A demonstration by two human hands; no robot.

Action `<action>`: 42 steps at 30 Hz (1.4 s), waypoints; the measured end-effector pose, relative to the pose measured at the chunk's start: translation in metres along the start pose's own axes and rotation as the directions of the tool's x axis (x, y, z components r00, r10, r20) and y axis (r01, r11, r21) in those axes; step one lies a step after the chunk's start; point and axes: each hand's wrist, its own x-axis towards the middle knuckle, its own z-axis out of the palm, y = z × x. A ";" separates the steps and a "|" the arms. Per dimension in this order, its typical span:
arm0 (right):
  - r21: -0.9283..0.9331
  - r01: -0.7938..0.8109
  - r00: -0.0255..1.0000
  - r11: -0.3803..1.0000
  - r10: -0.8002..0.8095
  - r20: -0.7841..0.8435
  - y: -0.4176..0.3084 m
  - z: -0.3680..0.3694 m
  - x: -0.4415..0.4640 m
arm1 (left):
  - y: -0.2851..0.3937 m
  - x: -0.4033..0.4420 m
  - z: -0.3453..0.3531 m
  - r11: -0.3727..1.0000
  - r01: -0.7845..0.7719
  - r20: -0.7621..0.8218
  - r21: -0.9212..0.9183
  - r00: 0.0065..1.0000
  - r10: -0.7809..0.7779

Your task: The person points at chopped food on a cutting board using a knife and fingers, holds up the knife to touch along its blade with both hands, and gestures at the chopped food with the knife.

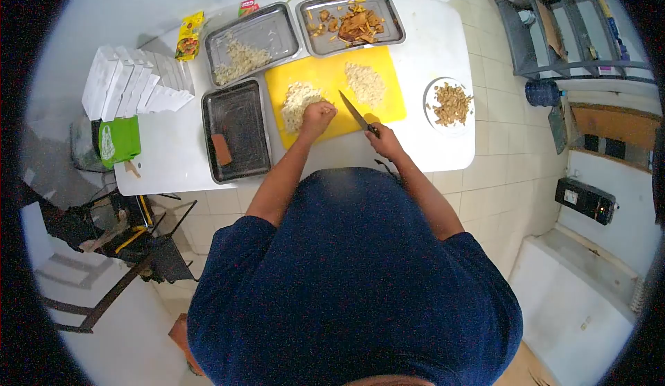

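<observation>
On the yellow cutting board (327, 68) lie two heaps of pale chopped food, a left heap (296, 102) and a right heap (365, 84). My right hand (384, 142) grips a knife (356, 113) by its dark handle, the blade pointing up and left across the board between the heaps. My left hand (318, 118) is at the lower right edge of the left heap, its fingers curled together. Whatever those fingers may hold is too small to make out.
Behind the board stand a tray with pale shreds (277, 22) and a tray of browned pieces (396, 22). A dark tray (235, 119) with a reddish-brown block is at left. A white plate (433, 117) of brown pieces sits right. White boxes (114, 84) stand far left.
</observation>
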 end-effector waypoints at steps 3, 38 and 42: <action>0.060 -0.115 0.993 0.992 0.113 0.043 -0.003 -0.009 0.004 | 0.010 -0.002 0.007 0.857 0.458 0.146 -0.236 0.889 -0.434; -0.330 -0.097 0.974 0.939 0.157 0.161 -0.037 -0.047 -0.059 | 0.038 -0.046 -0.001 0.860 0.077 0.230 0.505 0.948 -0.221; -0.400 -0.120 0.964 0.909 0.203 0.171 -0.040 -0.048 -0.055 | 0.055 -0.040 -0.011 0.813 -0.003 0.364 0.582 0.895 -0.257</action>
